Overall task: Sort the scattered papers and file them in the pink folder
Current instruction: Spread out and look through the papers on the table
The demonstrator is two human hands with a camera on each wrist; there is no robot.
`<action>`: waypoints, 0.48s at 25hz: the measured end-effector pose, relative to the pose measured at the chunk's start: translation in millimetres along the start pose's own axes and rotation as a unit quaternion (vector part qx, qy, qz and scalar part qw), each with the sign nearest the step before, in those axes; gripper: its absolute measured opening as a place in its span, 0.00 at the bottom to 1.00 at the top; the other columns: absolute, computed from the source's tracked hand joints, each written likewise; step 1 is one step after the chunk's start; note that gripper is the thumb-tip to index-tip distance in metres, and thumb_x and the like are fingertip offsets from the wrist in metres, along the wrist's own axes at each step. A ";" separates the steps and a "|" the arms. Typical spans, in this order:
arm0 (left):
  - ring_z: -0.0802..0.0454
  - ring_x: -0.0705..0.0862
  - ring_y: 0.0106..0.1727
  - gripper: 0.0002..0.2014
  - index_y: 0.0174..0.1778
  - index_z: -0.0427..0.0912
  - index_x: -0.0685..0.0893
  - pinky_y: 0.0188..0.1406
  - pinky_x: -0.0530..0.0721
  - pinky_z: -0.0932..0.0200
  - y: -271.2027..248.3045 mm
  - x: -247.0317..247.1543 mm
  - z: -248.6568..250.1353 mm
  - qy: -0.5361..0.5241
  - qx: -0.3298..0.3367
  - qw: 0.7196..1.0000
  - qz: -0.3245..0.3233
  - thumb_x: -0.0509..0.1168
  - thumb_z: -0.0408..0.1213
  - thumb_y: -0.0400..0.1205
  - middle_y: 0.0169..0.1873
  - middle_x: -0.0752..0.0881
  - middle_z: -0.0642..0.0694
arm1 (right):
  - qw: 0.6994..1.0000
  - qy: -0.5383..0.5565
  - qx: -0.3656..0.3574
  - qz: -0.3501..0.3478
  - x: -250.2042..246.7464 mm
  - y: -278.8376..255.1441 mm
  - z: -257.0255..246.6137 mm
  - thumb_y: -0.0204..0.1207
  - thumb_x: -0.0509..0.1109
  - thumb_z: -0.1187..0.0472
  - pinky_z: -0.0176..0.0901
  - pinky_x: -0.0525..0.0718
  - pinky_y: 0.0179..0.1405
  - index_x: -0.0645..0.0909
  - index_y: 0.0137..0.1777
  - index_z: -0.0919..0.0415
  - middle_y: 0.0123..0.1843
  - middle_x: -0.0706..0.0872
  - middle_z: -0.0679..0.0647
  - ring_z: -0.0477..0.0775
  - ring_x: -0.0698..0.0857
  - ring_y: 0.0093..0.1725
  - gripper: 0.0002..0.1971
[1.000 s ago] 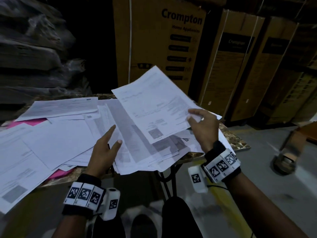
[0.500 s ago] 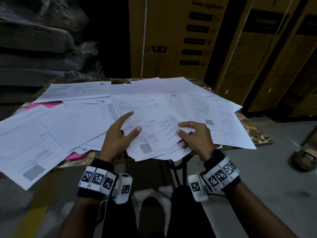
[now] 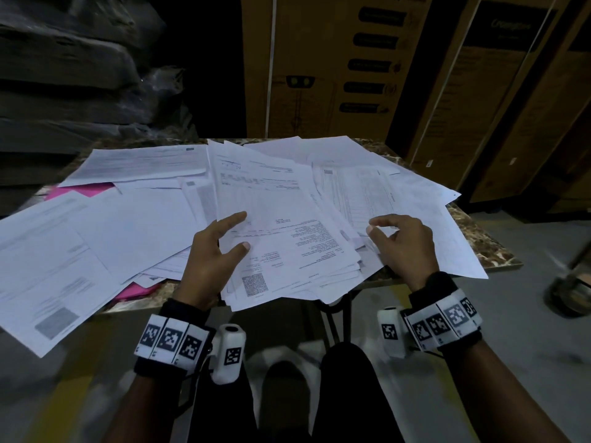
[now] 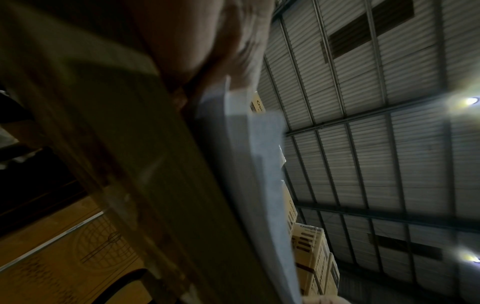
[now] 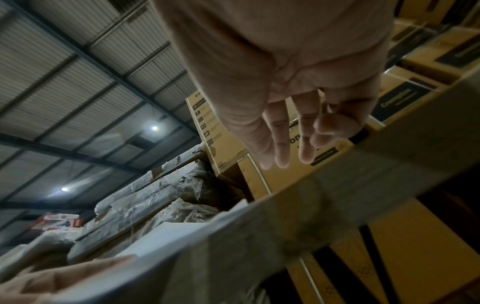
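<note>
Many white printed papers (image 3: 134,225) lie scattered over a small marble-topped table (image 3: 489,251). The pink folder (image 3: 80,190) shows only as patches beneath them at the left, with another corner near the front edge. A gathered stack of sheets (image 3: 287,251) overhangs the front edge of the table. My left hand (image 3: 241,230) rests on the stack's left side, index finger and thumb stretched flat on the top sheet. My right hand (image 3: 383,231) hovers just right of the stack, fingers loosely bent and holding nothing. The right wrist view shows its fingers (image 5: 280,144) spread and free.
Tall brown cardboard boxes (image 3: 319,75) stand close behind the table. Dark wrapped bundles (image 3: 64,75) are stacked at the back left. A trolley wheel (image 3: 572,292) sits on the floor at the right. My knees (image 3: 287,394) are under the table's front edge.
The sheet my right hand held up has come down onto the stack. The right hand has let it go and shifted right. My left hand stays on the stack.
</note>
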State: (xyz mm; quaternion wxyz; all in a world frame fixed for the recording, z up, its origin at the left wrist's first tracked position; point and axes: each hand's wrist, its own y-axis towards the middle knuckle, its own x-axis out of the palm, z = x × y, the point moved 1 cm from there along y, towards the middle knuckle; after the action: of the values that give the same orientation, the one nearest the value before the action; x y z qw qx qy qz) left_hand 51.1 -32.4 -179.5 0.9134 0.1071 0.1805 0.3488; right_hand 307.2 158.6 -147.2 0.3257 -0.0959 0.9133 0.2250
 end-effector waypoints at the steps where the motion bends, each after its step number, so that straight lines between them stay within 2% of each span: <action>1: 0.60 0.80 0.71 0.25 0.71 0.52 0.83 0.74 0.78 0.54 -0.1 0.5 0.3 -0.005 -0.008 1.000 0.006 0.71 0.26 0.81 0.68 0.84 0.53 | 1.000 -0.007 0.007 -0.007 -2.4 -2.6 4.4 0.78 0.75 0.53 0.39 0.77 0.57 0.90 0.58 0.57 0.63 0.89 0.52 0.55 0.86 0.58 0.12; 3: 0.57 0.81 0.70 0.24 0.72 0.50 0.82 0.74 0.79 0.52 -0.3 1.4 0.9 -0.010 -0.023 0.999 0.019 0.69 0.25 0.81 0.68 0.83 0.52 | 1.000 -0.010 0.010 -0.015 -6.5 -12.5 11.9 0.78 0.76 0.55 0.38 0.76 0.59 0.89 0.60 0.60 0.65 0.88 0.55 0.56 0.84 0.62 0.14; 7: 0.53 0.79 0.74 0.26 0.75 0.49 0.81 0.76 0.77 0.45 1.2 0.6 -2.1 -0.020 -0.040 0.999 0.028 0.68 0.25 0.81 0.71 0.82 0.51 | 1.000 -0.029 0.006 0.006 -19.5 -22.4 19.3 0.78 0.76 0.57 0.41 0.78 0.59 0.87 0.63 0.64 0.64 0.88 0.60 0.59 0.86 0.60 0.16; 10: 0.55 0.77 0.75 0.27 0.76 0.49 0.80 0.76 0.76 0.51 0.8 0.6 -0.1 -0.014 -0.041 0.999 0.030 0.68 0.24 0.81 0.72 0.81 0.52 | 0.999 -0.039 0.027 0.000 -27.2 -5.9 23.9 0.78 0.75 0.53 0.53 0.82 0.64 0.85 0.66 0.61 0.66 0.87 0.60 0.61 0.84 0.64 0.19; 12: 0.57 0.76 0.75 0.27 0.76 0.48 0.80 0.76 0.74 0.55 0.5 1.3 2.0 -0.016 -0.039 0.999 0.030 0.67 0.23 0.81 0.72 0.80 0.52 | 0.997 -0.055 0.062 -0.004 -30.8 13.8 29.3 0.78 0.74 0.50 0.55 0.81 0.66 0.82 0.69 0.57 0.69 0.84 0.59 0.61 0.82 0.67 0.22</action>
State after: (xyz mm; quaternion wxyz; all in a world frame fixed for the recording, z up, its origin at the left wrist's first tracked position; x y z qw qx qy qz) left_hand 52.5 -31.3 -177.9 0.9088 0.0826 0.1485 0.3811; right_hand 342.6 185.5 -142.8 0.3815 -0.0666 0.9059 0.1717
